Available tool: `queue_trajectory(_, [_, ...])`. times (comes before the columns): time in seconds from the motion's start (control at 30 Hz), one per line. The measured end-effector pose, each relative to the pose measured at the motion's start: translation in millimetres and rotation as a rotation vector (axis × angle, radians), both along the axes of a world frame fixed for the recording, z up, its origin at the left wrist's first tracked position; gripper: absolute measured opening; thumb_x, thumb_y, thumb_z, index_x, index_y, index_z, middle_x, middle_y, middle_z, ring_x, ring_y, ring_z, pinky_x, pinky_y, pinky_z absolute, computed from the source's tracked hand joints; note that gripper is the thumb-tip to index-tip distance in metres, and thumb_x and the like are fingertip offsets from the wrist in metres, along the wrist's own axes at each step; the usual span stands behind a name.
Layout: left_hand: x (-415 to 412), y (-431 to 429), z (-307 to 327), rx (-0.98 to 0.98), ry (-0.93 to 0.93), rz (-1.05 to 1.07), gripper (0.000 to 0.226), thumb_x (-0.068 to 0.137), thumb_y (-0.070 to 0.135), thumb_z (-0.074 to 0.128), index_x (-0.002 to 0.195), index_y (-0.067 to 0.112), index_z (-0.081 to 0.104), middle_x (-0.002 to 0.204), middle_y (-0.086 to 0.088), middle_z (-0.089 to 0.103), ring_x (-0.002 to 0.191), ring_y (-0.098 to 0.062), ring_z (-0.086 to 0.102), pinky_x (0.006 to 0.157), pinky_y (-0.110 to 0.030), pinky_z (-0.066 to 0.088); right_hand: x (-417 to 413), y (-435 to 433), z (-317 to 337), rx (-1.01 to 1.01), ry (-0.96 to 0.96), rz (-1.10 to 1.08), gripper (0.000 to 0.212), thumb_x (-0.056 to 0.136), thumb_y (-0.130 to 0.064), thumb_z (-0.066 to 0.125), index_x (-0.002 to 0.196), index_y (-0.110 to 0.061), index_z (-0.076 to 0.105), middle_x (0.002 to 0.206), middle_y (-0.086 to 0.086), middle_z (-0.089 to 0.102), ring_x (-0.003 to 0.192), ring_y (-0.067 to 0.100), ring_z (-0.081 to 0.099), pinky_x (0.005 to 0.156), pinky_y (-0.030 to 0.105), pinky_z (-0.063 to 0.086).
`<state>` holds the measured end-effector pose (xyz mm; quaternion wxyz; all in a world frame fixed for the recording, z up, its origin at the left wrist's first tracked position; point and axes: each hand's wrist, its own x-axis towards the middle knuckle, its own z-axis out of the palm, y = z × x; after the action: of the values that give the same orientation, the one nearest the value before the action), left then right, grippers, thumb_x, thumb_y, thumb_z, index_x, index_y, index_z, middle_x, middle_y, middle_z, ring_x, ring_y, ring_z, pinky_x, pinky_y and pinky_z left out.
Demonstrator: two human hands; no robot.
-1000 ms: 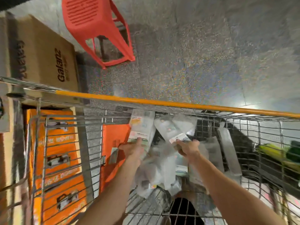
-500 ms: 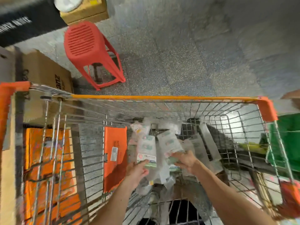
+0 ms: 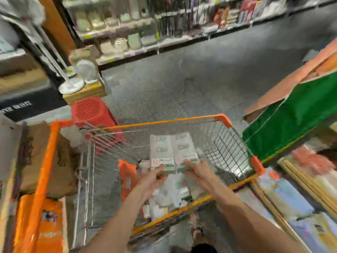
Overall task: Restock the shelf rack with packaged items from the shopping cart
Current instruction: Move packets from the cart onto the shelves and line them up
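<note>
My left hand grips the lower edge of a clear packet with a white and green label, held upright above the cart. Right beside it, my right hand grips a second, similar packet by its bottom edge. The two packets stand side by side and touch. Below them, more clear packaged items lie heaped in the wire shopping cart, which has orange trim. The picture is blurred by motion.
A red plastic stool stands past the cart's far left corner. Cardboard and orange boxes lie at the left. A green-covered stand is at the right. Stocked shelves line the far side of the grey aisle floor.
Both hands have lifted their packets up out of the heap and brought them side by side. The view has swung up from the cart to the aisle and shelves.
</note>
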<state>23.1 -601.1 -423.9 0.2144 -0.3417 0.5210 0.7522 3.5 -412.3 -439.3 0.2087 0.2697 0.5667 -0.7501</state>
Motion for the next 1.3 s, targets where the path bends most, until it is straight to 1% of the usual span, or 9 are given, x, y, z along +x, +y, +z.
queue_trajectory(0.13, [0.7, 31.9, 62.7, 0.007, 0.237, -0.105, 0.021, 0.087, 0.006, 0.067, 0.107, 0.0, 0.065, 0.085, -0.01, 0.075, 0.073, -0.02, 0.07, 0.063, -0.03, 0.057, 23.7, 33.0, 71.7, -0.031, 0.172, -0.149, 0.04, 0.085, -0.003, 0.069, 0.119, 0.008, 0.05, 0.106, 0.022, 0.069, 0.09, 0.03, 0.07, 0.055, 0.028, 0.057])
queue_trajectory(0.23, [4.7, 73.2, 107.3, -0.002, 0.326, -0.252, 0.015, 0.086, 0.013, 0.07, 0.099, 0.007, 0.067, 0.077, -0.005, 0.074, 0.071, -0.019, 0.065, 0.064, -0.029, 0.051, 52.9, 73.9, 119.5, -0.019, 0.287, -0.296, 0.031, 0.087, 0.0, 0.066, 0.115, 0.006, 0.054, 0.102, 0.019, 0.071, 0.088, 0.027, 0.071, 0.071, 0.037, 0.061])
queue_trajectory(0.43, [18.6, 176.0, 168.2, 0.089, 0.499, -0.546, 0.014, 0.087, 0.013, 0.067, 0.099, 0.006, 0.068, 0.079, -0.007, 0.074, 0.067, -0.017, 0.062, 0.06, -0.024, 0.052, 114.1, 163.4, 180.2, 0.122, 0.377, -0.593, 0.069, 0.071, -0.023, 0.084, 0.124, -0.005, 0.044, 0.118, 0.014, 0.064, 0.097, 0.021, 0.069, 0.07, 0.033, 0.059])
queue_trajectory(0.53, [34.1, 247.6, 197.2, 0.145, 0.574, -0.741, 0.019, 0.088, 0.011, 0.066, 0.101, -0.002, 0.068, 0.066, -0.007, 0.07, 0.063, -0.018, 0.058, 0.056, -0.023, 0.05, 160.7, 220.0, 206.1, 0.191, 0.423, -0.799, 0.054, 0.081, -0.011, 0.076, 0.122, -0.005, 0.041, 0.119, 0.015, 0.061, 0.1, 0.022, 0.067, 0.073, 0.035, 0.059])
queue_trajectory(0.63, [55.5, 316.5, 207.0, 0.209, 0.56, -0.899, 0.028, 0.085, 0.012, 0.068, 0.101, -0.01, 0.066, 0.049, -0.003, 0.059, 0.042, -0.01, 0.05, 0.048, -0.021, 0.044, 211.3, 263.9, 224.4, 0.224, 0.453, -0.914, 0.048, 0.084, -0.007, 0.072, 0.121, -0.005, 0.041, 0.115, 0.013, 0.064, 0.097, 0.02, 0.067, 0.074, 0.034, 0.059])
queue_trajectory(0.87, [92.2, 453.2, 216.2, 0.281, 0.5, -1.173, 0.033, 0.083, 0.016, 0.071, 0.103, -0.01, 0.065, 0.067, -0.013, 0.066, 0.052, -0.017, 0.05, 0.039, -0.021, 0.041, 281.7, 369.6, 221.1, 0.279, 0.453, -1.144, 0.051, 0.083, -0.012, 0.074, 0.123, -0.005, 0.044, 0.116, 0.014, 0.065, 0.1, 0.024, 0.068, 0.078, 0.04, 0.059])
queue_trajectory(1.0, [81.5, 505.3, 214.9, 0.278, 0.456, -1.189, 0.031, 0.081, 0.014, 0.074, 0.103, -0.007, 0.067, 0.09, -0.017, 0.073, 0.066, -0.018, 0.061, 0.057, -0.025, 0.053, 274.4, 422.8, 216.4, 0.237, 0.435, -1.124, 0.057, 0.081, -0.018, 0.076, 0.126, -0.012, 0.043, 0.121, 0.01, 0.063, 0.106, 0.022, 0.065, 0.084, 0.04, 0.058])
queue_trajectory(1.13, [45.1, 545.0, 208.2, 0.232, 0.431, -1.183, 0.036, 0.082, 0.015, 0.074, 0.11, -0.007, 0.065, 0.097, -0.019, 0.073, 0.071, -0.02, 0.063, 0.071, -0.029, 0.053, 237.8, 460.4, 213.5, 0.209, 0.379, -1.088, 0.044, 0.085, -0.014, 0.072, 0.115, -0.012, 0.04, 0.112, 0.012, 0.065, 0.093, 0.025, 0.068, 0.086, 0.04, 0.057])
queue_trajectory(1.3, [3.1, 586.3, 198.3, 0.114, 0.439, -1.169, 0.037, 0.082, 0.02, 0.075, 0.113, 0.003, 0.064, 0.098, -0.016, 0.074, 0.078, -0.024, 0.066, 0.072, -0.034, 0.056, 194.2, 497.7, 214.5, 0.305, 0.259, -0.989, 0.062, 0.083, -0.025, 0.075, 0.126, -0.022, 0.03, 0.129, 0.012, 0.057, 0.088, 0.018, 0.07, 0.089, 0.038, 0.056])
